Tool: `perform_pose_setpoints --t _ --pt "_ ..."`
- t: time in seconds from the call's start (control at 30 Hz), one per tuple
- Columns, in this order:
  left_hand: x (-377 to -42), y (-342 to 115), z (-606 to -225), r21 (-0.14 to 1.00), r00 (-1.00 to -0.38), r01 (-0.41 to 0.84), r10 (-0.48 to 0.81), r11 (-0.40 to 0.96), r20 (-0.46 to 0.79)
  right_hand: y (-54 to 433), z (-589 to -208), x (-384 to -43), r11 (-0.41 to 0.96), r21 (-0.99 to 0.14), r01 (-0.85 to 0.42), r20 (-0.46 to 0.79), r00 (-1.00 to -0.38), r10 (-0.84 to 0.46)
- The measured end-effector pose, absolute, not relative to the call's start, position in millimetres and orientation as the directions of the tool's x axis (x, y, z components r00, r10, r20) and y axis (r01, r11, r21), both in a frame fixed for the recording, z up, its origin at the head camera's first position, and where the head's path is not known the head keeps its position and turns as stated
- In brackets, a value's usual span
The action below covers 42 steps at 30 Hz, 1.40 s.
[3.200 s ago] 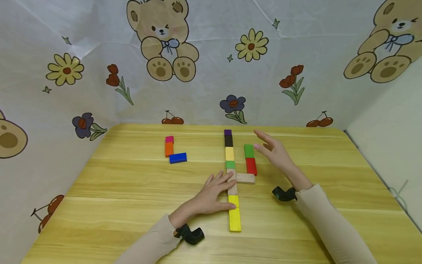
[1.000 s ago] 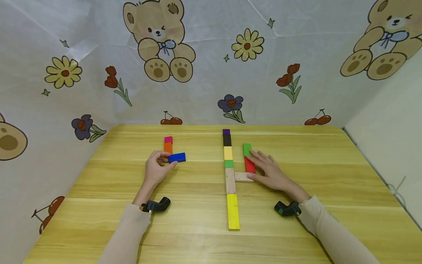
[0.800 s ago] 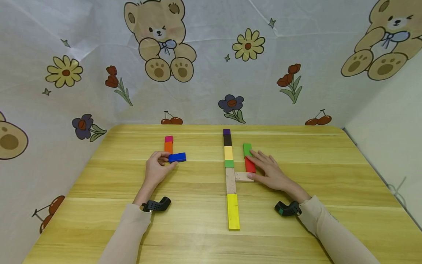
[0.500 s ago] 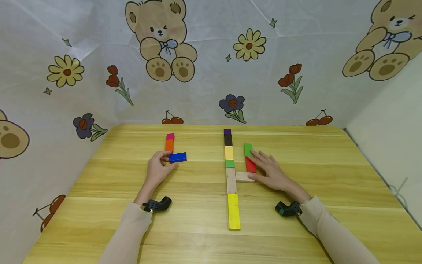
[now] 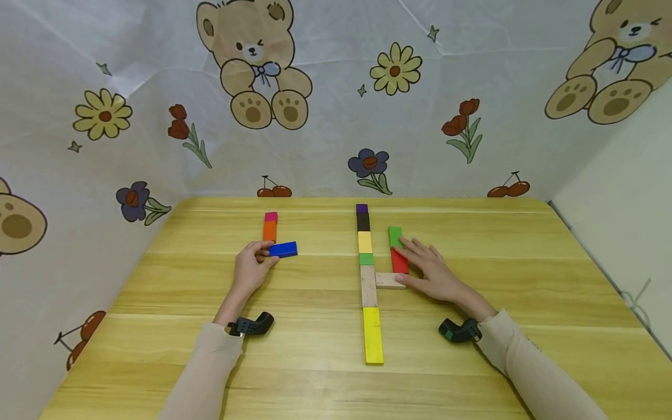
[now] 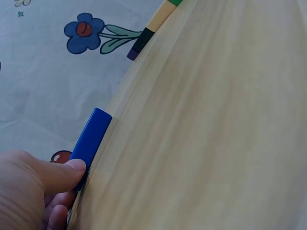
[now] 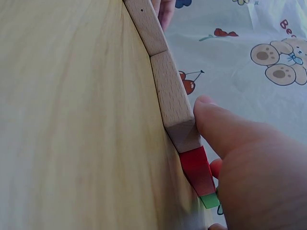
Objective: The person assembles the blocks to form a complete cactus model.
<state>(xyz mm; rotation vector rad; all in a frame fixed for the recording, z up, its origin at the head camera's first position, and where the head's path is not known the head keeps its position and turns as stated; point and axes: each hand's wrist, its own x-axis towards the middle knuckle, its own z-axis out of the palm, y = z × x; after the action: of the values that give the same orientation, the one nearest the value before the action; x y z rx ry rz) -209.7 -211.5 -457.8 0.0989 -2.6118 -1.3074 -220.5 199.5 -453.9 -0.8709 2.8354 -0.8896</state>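
Note:
At the left of the table, my left hand (image 5: 251, 269) pinches one end of a blue wooden block (image 5: 284, 249) between thumb and fingers; the left wrist view shows the thumb (image 6: 76, 166) against its side. Just behind stand an orange block (image 5: 270, 231) and a pink block (image 5: 270, 216), end to end. My right hand (image 5: 433, 277) rests with fingers extended at a red block (image 5: 399, 262) and a green block (image 5: 395, 234). Its thumb touches the end of a plain wood block (image 5: 387, 280), partly covering it.
A straight row runs front to back mid-table: a long yellow block (image 5: 373, 335), another plain wood block (image 5: 368, 286), a small green block (image 5: 366, 259), a pale yellow block (image 5: 364, 242), a black block (image 5: 363, 221) and a purple block (image 5: 361, 208). A printed cloth (image 5: 325, 157) hangs behind the table.
My left hand has left the middle row for the blue block, and my right hand has come down onto the red and green blocks. Lately the orange and pink blocks slid slightly back.

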Motion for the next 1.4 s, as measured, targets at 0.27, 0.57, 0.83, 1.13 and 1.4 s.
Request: perform_pose_setpoints --t 0.27,0.57,0.83,1.13,1.4 --pt "-212 -212 -457 0.798 -0.977 0.015 -0.160 0.603 0.139 200 -455 -222 0.677 -0.531 -0.509 0.125 -0.838 -0.531" --pt "-224 -189 -444 0.834 -0.984 0.025 -0.135 0.552 0.118 200 -455 -221 0.682 -0.529 -0.505 0.121 -0.840 -0.529" --pt "-240 -143 -441 0.840 -0.994 0.075 -0.029 0.538 0.107 201 -455 -221 0.683 -0.527 -0.506 0.118 -0.839 -0.531" --pt "-249 -111 -448 0.846 -0.993 0.103 0.010 0.523 0.115 200 -454 -221 0.678 -0.530 -0.509 0.118 -0.836 -0.535" --pt "-251 -100 -455 0.854 -0.993 0.104 0.012 0.509 0.114 201 -455 -222 0.690 -0.521 -0.503 0.113 -0.842 -0.528"
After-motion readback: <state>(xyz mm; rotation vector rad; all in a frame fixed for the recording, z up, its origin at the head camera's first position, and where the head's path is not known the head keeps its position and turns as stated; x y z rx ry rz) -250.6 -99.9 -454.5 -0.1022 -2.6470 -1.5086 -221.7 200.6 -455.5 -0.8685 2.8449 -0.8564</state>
